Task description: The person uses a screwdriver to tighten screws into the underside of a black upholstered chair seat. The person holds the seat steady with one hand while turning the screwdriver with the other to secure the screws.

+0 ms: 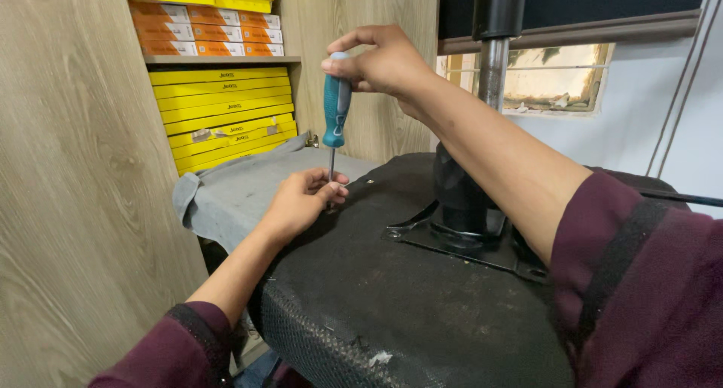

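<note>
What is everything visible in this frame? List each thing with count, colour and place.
screwdriver: one, teal handle with a metal shaft, upright over the seat's near-left edge
upturned chair seat: one, black, centre foreground
metal post: one, silver with black sleeves, rising from the seat's base plate
base plate: one, dark metal, on the seat around the post
cloth: one, grey, draped left of the seat
flat boxes: several stacked, yellow and orange, on shelves at upper left
wood panel: one, light grain, left side
window: one, upper right
left hand: pinching the shaft near its tip
right hand: gripping the top of the handle
sleeves: two, maroon
</note>
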